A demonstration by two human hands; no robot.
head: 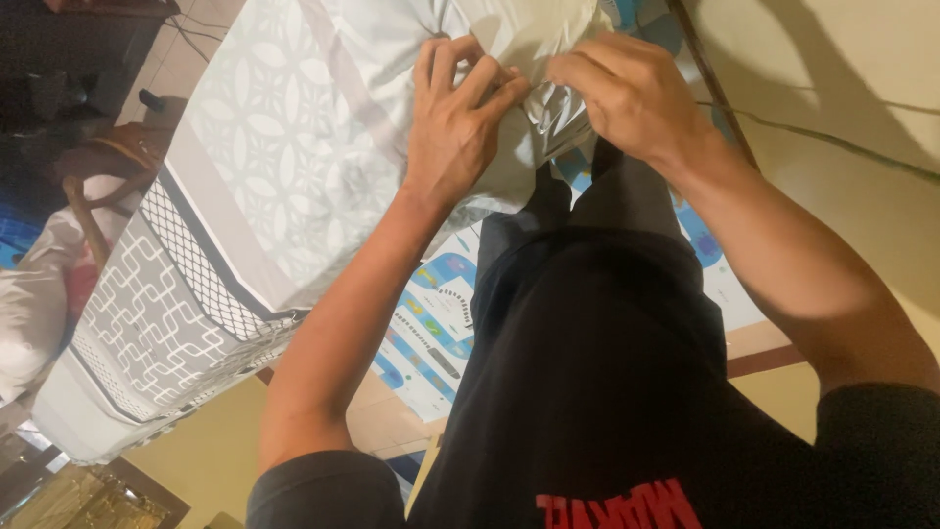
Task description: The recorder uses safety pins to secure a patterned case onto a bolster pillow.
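A mattress (186, 294) with a grey and white patterned cover fills the upper left of the head view. Its pale sheet (294, 118) carries a leaf-like pattern. At the top centre the sheet is bunched into a wrinkled fold (534, 113). My left hand (458, 118) pinches that fold, fingers curled into the fabric. My right hand (627, 93) grips the same bunched fabric just to the right, fist closed over it. Both forearms reach up from my black shirt (587, 392) at the bottom.
A colourful play mat (431, 323) lies on the floor beside the mattress. A cream wall (842, 78) with a thin cable stands on the right. A wooden chair (98, 167) and a white pillow or bundle (29, 304) sit at the left edge.
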